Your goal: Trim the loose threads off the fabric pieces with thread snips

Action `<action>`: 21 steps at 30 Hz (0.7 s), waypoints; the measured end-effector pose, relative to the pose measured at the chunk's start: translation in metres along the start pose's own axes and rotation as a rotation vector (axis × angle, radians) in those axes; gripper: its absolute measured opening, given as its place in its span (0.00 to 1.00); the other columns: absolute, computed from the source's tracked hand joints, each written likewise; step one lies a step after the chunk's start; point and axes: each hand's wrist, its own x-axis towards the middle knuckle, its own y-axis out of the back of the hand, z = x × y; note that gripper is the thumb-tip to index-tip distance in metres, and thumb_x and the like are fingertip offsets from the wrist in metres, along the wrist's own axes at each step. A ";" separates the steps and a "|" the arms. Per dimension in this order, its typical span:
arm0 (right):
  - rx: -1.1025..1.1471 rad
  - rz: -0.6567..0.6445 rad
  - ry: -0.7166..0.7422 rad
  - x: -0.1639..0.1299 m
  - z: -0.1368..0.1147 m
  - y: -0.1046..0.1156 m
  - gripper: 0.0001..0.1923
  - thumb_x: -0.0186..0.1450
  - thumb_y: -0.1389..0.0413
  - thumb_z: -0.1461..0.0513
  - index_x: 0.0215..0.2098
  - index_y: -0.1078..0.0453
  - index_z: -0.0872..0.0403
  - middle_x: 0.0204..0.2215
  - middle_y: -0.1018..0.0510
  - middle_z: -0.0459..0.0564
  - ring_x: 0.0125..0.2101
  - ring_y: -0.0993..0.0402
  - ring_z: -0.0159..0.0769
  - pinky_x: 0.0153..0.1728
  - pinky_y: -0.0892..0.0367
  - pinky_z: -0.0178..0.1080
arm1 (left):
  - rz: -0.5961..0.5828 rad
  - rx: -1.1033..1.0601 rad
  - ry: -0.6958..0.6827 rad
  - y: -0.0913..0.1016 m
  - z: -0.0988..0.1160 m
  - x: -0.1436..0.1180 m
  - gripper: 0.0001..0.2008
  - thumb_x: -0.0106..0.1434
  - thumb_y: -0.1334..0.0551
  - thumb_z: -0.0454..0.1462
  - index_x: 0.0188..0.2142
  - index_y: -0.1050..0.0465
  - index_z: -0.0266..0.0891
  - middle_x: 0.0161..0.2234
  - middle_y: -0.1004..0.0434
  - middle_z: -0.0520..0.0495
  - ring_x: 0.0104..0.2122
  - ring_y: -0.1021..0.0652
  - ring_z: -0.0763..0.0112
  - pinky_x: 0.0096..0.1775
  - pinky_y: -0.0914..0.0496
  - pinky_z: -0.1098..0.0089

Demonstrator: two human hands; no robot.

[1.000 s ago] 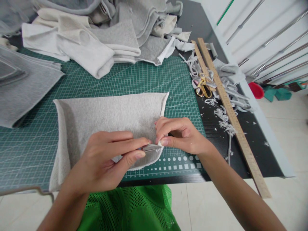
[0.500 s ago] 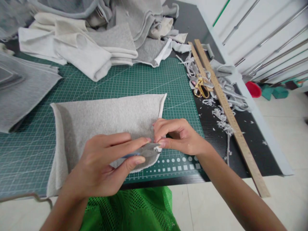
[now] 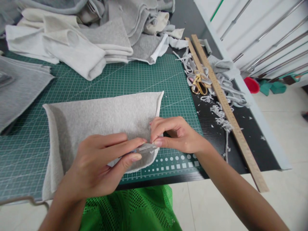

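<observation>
A light grey piece of fabric (image 3: 108,112) lies on the green cutting mat (image 3: 149,78), its left side folded over and its right edge curling up. My left hand (image 3: 103,160) is closed around small thread snips (image 3: 146,148), whose blades point right and sit together at the fabric's right edge. Just beyond the blade tips, my right hand (image 3: 175,134) pinches that edge between thumb and fingers. The snips' handle is mostly hidden inside my left hand.
Wooden rulers (image 3: 223,99) lie along the right side beside gold-handled scissors (image 3: 199,84) and fabric scraps (image 3: 222,118). Folded fabric pieces (image 3: 77,51) are heaped at the back. More grey fabric (image 3: 21,86) is stacked at the left. The table's front edge is close to me.
The snips' blades have gone from spread apart to closed together at the fabric edge. Both hands stay in nearly the same place on the fabric, while the whole view shifts slightly.
</observation>
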 end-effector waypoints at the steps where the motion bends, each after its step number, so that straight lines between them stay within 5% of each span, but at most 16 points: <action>1: 0.000 0.001 0.001 0.000 0.000 0.000 0.02 0.65 0.37 0.70 0.35 0.21 0.59 0.27 0.22 0.47 0.32 0.29 0.30 0.41 0.35 0.40 | -0.001 -0.002 0.001 0.000 0.000 0.000 0.10 0.69 0.38 0.35 0.49 0.24 0.43 0.28 0.22 0.54 0.21 0.25 0.76 0.20 0.34 0.73; 11: 0.006 0.008 -0.002 -0.001 0.000 0.000 0.02 0.64 0.36 0.69 0.33 0.22 0.58 0.27 0.21 0.46 0.31 0.29 0.29 0.42 0.35 0.39 | 0.121 -0.041 0.134 0.003 0.000 -0.012 0.14 0.66 0.35 0.39 0.51 0.22 0.49 0.39 0.17 0.52 0.30 0.19 0.74 0.29 0.23 0.73; 21: -0.021 -0.004 -0.015 0.000 0.000 0.000 0.02 0.65 0.37 0.69 0.34 0.21 0.58 0.27 0.22 0.46 0.32 0.29 0.29 0.40 0.34 0.37 | 0.037 0.049 -0.002 -0.001 -0.001 -0.005 0.14 0.66 0.35 0.37 0.51 0.24 0.44 0.34 0.19 0.51 0.25 0.21 0.74 0.23 0.27 0.71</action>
